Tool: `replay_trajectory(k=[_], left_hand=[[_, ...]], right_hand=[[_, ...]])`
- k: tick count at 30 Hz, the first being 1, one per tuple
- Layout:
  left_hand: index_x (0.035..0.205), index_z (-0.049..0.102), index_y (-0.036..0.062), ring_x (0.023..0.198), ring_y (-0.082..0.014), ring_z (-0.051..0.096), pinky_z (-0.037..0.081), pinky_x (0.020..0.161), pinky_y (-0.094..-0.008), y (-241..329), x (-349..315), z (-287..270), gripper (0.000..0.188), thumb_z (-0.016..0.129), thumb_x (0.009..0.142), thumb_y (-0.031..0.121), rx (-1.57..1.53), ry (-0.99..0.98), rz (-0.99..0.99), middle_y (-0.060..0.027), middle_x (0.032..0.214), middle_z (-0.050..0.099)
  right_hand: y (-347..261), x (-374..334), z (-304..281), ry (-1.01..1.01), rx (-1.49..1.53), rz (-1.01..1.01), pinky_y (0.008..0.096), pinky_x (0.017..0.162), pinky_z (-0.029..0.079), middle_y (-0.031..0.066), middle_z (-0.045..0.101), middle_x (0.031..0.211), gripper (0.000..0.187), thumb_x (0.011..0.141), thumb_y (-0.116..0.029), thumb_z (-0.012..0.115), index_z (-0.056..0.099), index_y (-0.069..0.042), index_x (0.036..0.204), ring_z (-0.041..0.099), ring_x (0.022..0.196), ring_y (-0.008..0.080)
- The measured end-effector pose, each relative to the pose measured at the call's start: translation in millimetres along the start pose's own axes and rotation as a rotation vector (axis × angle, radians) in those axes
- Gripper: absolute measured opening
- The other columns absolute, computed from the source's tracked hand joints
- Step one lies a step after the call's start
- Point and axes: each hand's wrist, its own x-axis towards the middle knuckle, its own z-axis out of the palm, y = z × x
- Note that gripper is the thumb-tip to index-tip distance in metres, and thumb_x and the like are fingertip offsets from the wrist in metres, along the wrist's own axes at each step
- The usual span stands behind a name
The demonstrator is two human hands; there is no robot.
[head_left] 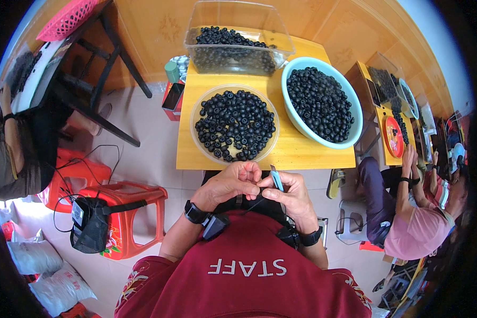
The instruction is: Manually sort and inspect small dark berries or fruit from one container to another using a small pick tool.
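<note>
Just off the front edge of the wooden table, my two hands meet at the fingertips. My right hand [293, 197] is closed round a light-blue utility knife [276, 180], its blade end pointing up and away from me. The thumb and fingers of my left hand [232, 185] are pinched together beside it; something small and dark shows between the hands, too small to name. Beyond them lies a round clear plastic tray [194, 139] with many black ring-like pieces [236, 119]. A pale-blue basin [358, 127] heaped with the same pieces stands to its right.
A clear plastic bin [238, 62] with more black pieces stands at the back of the yellow table [302, 159]. Left of me are red stools [143, 204] with a black bag [90, 230] and cables. Other people sit at tables on both sides.
</note>
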Motion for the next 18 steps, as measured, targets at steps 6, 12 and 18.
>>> replay_trajectory(k=[6, 12, 18], left_hand=[[0.084, 0.049, 0.0071, 0.063, -0.0091, 0.058, 0.049, 0.059, -0.0198, 0.6, -1.7, -4.4, 0.024, 0.069, 0.071, 0.002, -0.024, -0.028, -0.003, -0.0019, 0.074, 0.058], [0.087, 0.049, 0.0063, 0.063, -0.009, 0.058, 0.05, 0.059, -0.0199, 0.3, 0.4, -11.5, 0.022, 0.067, 0.074, 0.004, 0.019, 0.022, 0.019, -0.002, 0.077, 0.057], [0.089, 0.056, 0.0021, 0.063, -0.01, 0.06, 0.05, 0.058, -0.0214, 23.8, 8.2, -9.2, 0.015, 0.064, 0.078, 0.008, 0.382, 0.29, 0.11, -0.0037, 0.084, 0.059]], right_hand=[[-1.1, 3.9, -0.2, 0.049, 0.096, 0.208, 0.0175, 0.054, 0.036, 0.0015, 0.058, 0.073, 0.021, 0.074, -0.009, 0.069, 0.064, 0.002, 0.091, 0.047, 0.058, 0.0051], [-5.6, 7.1, 4.0, 0.003, -0.123, 0.081, 0.0185, 0.063, 0.04, 0.0008, 0.06, 0.079, 0.02, 0.073, -0.006, 0.07, 0.063, 0.001, 0.091, 0.051, 0.07, 0.0052], [-11.7, 16.1, -19.4, 0.278, -0.357, 0.016, 0.0186, 0.061, 0.04, -0.0044, 0.056, 0.072, 0.017, 0.074, -0.006, 0.069, 0.065, -0.004, 0.09, 0.049, 0.067, 0.003]])
